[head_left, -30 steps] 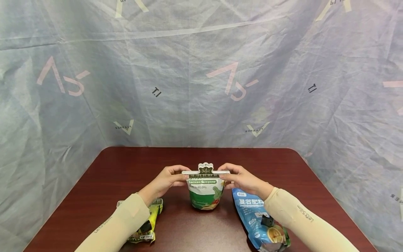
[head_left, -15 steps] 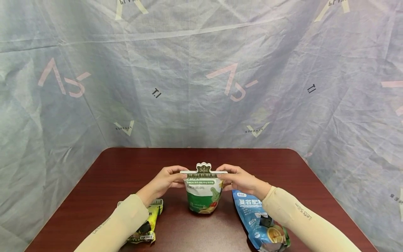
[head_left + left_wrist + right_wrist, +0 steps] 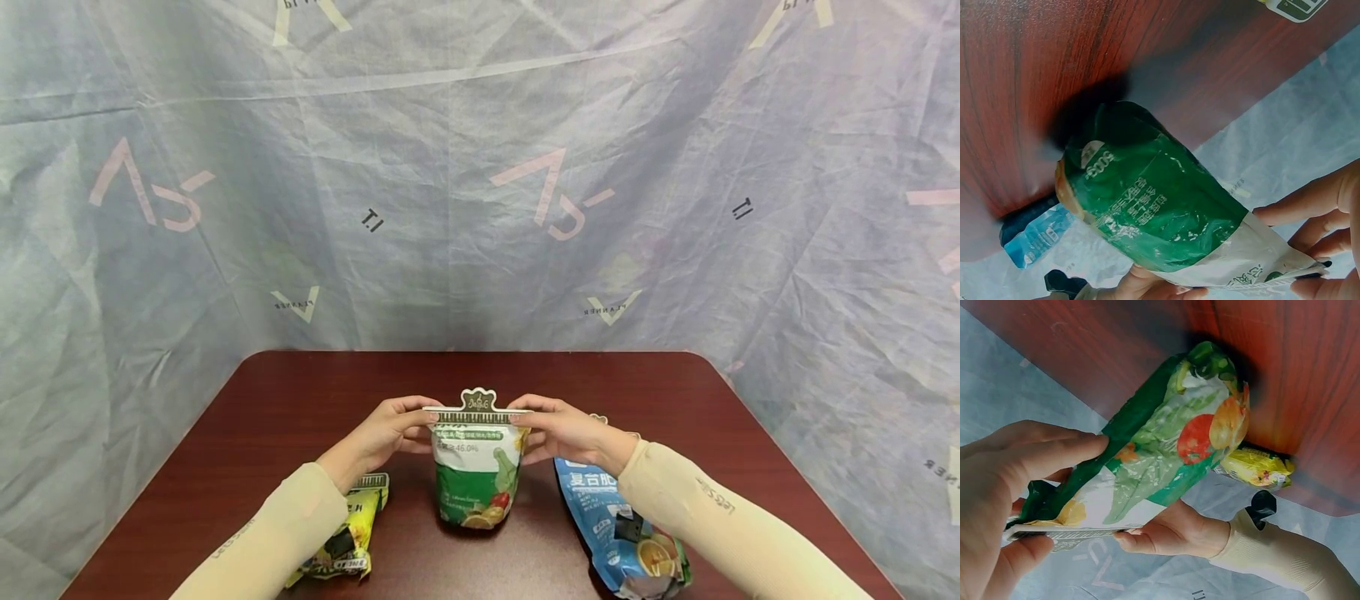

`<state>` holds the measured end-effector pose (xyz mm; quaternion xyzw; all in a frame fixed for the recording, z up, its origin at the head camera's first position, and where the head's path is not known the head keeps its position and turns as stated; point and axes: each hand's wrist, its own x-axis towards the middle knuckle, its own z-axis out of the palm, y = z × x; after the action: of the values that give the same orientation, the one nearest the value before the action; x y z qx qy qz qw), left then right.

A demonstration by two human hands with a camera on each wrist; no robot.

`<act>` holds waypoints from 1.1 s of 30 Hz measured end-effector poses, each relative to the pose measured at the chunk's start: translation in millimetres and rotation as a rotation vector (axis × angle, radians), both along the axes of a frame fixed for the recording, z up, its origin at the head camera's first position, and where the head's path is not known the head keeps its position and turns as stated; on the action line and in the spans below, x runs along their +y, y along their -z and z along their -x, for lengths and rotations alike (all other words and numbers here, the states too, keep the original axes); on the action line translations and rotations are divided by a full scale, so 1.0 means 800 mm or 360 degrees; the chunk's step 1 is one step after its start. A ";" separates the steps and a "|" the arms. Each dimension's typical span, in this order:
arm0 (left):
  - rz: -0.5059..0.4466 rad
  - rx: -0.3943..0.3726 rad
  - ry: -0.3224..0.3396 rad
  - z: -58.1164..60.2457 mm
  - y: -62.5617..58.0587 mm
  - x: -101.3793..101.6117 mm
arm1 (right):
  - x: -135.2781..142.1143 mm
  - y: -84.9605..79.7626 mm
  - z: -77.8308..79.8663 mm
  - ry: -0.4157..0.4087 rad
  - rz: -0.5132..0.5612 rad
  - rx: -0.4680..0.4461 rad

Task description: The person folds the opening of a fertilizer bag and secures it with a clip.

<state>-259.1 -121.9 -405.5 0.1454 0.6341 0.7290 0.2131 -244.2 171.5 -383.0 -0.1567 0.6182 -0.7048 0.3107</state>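
A green and white pouch (image 3: 472, 479) printed with vegetables stands upright at mid-table in the head view. Across its top edge runs a sealing clip (image 3: 478, 403) with a dark crest-shaped tab. My left hand (image 3: 381, 433) pinches the left end of the clip and pouch top, thumb in front and fingers behind. On the other end, my right hand (image 3: 564, 429) holds the right corner the same way. The left wrist view shows the pouch's green face (image 3: 1154, 194) slanting down to a dark shadow. Whether its base touches the table, I cannot tell.
A yellow bag (image 3: 360, 525) with a clip lies on the dark red table (image 3: 315, 383), partly under my left forearm. To the right lies a blue pouch (image 3: 596, 517), partly covered by my right forearm. Grey printed cloth (image 3: 450, 250) hangs behind the table.
The pouch has come slightly nearer and to the left, and more of its front shows below the clip. Both hands have shifted left with it, keeping their hold.
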 end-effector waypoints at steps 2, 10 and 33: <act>-0.0008 -0.0022 0.0006 0.000 0.000 -0.001 | -0.002 0.001 -0.001 0.0017 -0.0010 -0.0028; 0.0039 -0.0116 -0.0021 -0.002 0.002 -0.002 | -0.011 0.005 -0.003 0.0095 -0.0071 -0.0123; 0.0241 -0.0310 -0.0126 -0.007 0.021 -0.002 | -0.026 0.029 -0.006 0.0160 -0.0246 -0.0202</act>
<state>-253.4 -123.5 -422.3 0.0321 0.6689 0.6974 0.2551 -239.2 150.8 -406.5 -0.0561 0.6568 -0.6782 0.3247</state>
